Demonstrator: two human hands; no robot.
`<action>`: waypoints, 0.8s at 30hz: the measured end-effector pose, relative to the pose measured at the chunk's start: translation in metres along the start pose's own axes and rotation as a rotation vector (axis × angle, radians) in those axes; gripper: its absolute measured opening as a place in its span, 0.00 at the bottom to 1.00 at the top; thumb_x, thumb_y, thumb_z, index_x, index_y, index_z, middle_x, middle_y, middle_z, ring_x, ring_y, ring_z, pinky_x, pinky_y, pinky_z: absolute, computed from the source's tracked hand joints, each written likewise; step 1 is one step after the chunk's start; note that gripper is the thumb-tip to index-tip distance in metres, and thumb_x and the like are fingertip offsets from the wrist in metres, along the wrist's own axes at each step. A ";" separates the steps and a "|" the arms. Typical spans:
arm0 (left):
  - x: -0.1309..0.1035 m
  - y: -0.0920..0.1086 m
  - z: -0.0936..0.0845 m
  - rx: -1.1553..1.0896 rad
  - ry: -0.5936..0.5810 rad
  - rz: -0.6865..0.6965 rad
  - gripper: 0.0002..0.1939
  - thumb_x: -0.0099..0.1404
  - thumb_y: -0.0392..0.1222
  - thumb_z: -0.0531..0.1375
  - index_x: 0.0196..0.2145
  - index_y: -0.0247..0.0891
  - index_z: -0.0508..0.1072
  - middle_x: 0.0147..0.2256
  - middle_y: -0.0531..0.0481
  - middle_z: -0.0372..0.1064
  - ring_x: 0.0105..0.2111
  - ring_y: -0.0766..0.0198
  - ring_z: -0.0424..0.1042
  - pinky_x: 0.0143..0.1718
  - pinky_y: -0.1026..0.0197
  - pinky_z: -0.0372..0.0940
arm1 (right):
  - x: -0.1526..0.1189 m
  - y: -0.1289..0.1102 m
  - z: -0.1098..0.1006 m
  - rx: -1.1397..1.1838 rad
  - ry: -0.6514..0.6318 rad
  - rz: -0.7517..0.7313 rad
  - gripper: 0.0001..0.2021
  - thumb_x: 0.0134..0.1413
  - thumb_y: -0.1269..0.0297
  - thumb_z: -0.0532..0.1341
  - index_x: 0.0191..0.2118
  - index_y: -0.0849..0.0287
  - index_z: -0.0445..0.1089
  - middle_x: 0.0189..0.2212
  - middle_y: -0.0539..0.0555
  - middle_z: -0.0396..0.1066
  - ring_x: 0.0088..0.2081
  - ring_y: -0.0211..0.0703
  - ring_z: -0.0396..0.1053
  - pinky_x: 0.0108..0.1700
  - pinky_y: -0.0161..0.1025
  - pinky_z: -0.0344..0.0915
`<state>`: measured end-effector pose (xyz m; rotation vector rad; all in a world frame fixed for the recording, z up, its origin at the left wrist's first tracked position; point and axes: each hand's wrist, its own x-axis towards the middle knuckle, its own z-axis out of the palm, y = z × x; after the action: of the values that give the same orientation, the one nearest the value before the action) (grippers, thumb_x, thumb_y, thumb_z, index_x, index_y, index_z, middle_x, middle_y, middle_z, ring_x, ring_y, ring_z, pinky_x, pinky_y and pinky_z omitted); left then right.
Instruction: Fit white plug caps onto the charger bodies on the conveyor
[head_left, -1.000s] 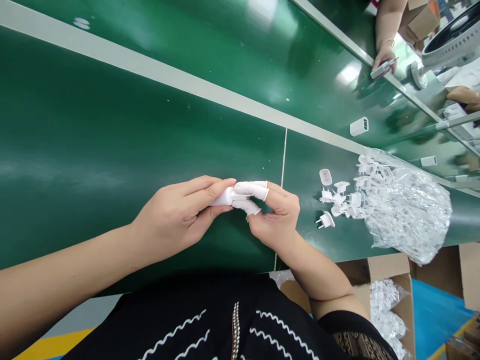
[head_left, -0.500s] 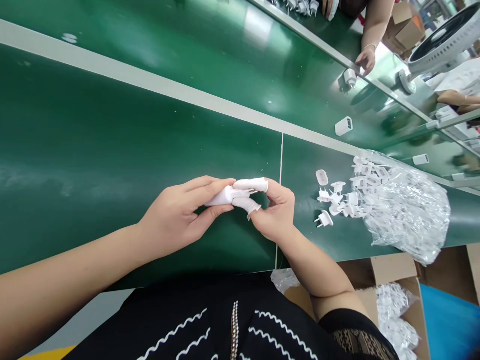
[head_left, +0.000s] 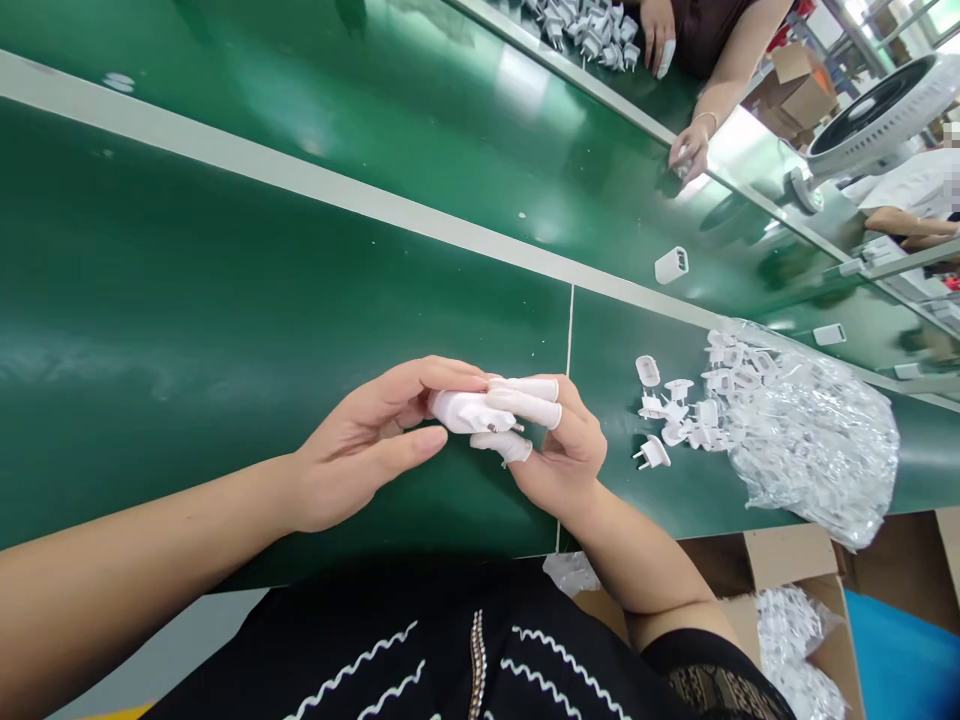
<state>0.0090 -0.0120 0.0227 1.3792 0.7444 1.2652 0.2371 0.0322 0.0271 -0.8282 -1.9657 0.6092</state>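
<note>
A white plug charger (head_left: 469, 410) with two metal pins is between my two hands, above the green table. My right hand (head_left: 559, 430) pinches its pin end, with white covers on the thumb and two fingers. Around the other end curls my left hand (head_left: 375, 435), its fingers against the far side. The left thumb lies at the charger's lower edge, a little off its surface. Part of the charger is hidden by the covered fingertips. To the right lie several loose white plug pieces with pins (head_left: 652, 452), beside a clear plastic bag (head_left: 817, 440) of more such pieces.
Beyond a pale strip runs a green conveyor belt (head_left: 420, 130) with a white charger housing (head_left: 671, 265) on it. Across it, a co-worker's hand (head_left: 688, 150) holds a small white piece near a pile of plugs (head_left: 589, 30). An open cardboard box (head_left: 791, 550) stands lower right.
The charger has turned so its pins point more toward me. My left thumb has come off it, and another right finger lies over it. The co-worker's hand has moved onto the white piece.
</note>
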 end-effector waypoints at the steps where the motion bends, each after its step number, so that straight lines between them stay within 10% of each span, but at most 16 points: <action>1: 0.000 0.001 0.001 -0.020 0.005 -0.011 0.16 0.84 0.44 0.61 0.64 0.52 0.82 0.62 0.40 0.80 0.57 0.47 0.83 0.53 0.49 0.83 | 0.000 -0.001 0.001 -0.032 0.023 -0.054 0.09 0.67 0.59 0.75 0.51 0.46 0.84 0.44 0.54 0.86 0.42 0.48 0.84 0.43 0.47 0.85; 9: -0.002 0.001 0.017 -0.064 0.165 -0.014 0.11 0.86 0.45 0.61 0.51 0.45 0.85 0.53 0.43 0.85 0.57 0.51 0.84 0.56 0.51 0.83 | 0.004 -0.006 -0.003 -0.174 0.085 -0.359 0.13 0.68 0.64 0.73 0.55 0.43 0.83 0.42 0.49 0.89 0.37 0.46 0.86 0.37 0.44 0.87; 24: 0.000 0.011 0.018 -0.306 0.164 -0.275 0.16 0.81 0.56 0.66 0.37 0.46 0.83 0.45 0.48 0.86 0.42 0.55 0.85 0.38 0.57 0.82 | -0.015 0.001 -0.006 -0.104 0.120 -0.345 0.20 0.54 0.54 0.84 0.51 0.37 0.82 0.44 0.45 0.89 0.37 0.47 0.88 0.38 0.44 0.90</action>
<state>0.0238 -0.0201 0.0355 0.9019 0.7854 1.2231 0.2480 0.0219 0.0213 -0.5535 -1.9813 0.2513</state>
